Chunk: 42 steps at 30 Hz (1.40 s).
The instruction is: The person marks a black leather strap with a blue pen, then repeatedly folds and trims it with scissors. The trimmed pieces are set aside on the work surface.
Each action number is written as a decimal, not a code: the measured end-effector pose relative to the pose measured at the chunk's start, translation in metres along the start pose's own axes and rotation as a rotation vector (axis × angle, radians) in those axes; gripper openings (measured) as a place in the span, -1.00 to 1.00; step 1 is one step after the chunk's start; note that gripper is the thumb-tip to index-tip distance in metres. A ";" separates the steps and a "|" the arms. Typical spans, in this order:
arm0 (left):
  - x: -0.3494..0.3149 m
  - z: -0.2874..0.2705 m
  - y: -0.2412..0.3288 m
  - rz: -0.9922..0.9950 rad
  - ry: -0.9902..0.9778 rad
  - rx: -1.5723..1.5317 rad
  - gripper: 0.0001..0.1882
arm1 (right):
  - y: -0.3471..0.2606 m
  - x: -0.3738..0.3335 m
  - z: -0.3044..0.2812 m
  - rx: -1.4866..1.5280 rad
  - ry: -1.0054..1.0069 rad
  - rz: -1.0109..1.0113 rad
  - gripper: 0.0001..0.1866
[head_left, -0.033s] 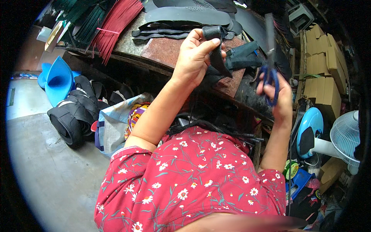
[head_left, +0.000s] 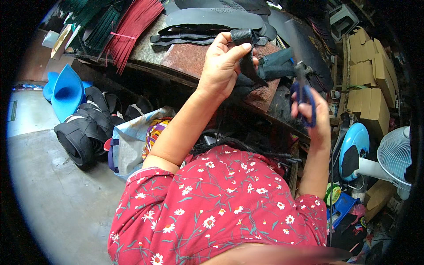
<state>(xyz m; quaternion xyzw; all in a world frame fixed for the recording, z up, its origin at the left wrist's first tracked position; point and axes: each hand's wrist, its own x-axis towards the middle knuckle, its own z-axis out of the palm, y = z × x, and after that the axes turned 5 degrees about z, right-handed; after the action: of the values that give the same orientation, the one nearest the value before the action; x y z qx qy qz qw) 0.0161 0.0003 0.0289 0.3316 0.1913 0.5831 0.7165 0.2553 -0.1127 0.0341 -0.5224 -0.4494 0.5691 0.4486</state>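
Observation:
My left hand (head_left: 223,66) pinches a black leather-like strap piece (head_left: 241,37) between thumb and fingers. One end of the strap bends over the fingertips, and the other hangs down over the bench edge. In my right hand (head_left: 319,114) is a pair of scissors (head_left: 302,88) with blue handles, fingers through the loops. The blades point up and away, smeared by motion, and stand apart from the strap to its right. Below and behind the strap, more dark material (head_left: 276,64) lies on a reddish board (head_left: 183,57).
Flat black cut pieces (head_left: 198,22) are stacked at the back of the bench, with a red strip bundle (head_left: 134,33) to their left. Black rolled pieces (head_left: 81,134) and a bag (head_left: 128,148) sit on the left floor. Cardboard boxes (head_left: 371,106) and a fan (head_left: 394,154) stand at right.
The scissors and my right hand have shifted slightly left, and the blades tip more to the left. The strap's hanging end has swung a little to the right; my left hand stays in place.

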 end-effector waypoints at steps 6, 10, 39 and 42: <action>-0.001 0.012 -0.013 0.144 0.061 0.056 -0.77 | 0.011 -0.013 0.015 -0.131 -0.244 0.055 -0.45; -0.003 0.018 -0.024 0.189 0.079 0.073 -0.76 | 0.012 -0.013 0.020 -0.196 -0.228 0.067 -0.57; -0.030 0.018 -0.012 -0.163 -0.163 0.311 -0.71 | -0.021 0.019 0.062 -0.018 0.185 -0.204 -0.64; -0.025 0.018 -0.008 -0.108 -0.121 0.380 -0.79 | -0.021 0.025 0.061 0.056 0.239 -0.198 -0.63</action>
<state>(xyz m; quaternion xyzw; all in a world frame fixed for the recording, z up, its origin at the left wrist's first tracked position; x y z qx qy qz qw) 0.0273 -0.0286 0.0330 0.4845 0.2720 0.4763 0.6815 0.1939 -0.0868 0.0535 -0.5270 -0.4260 0.4682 0.5671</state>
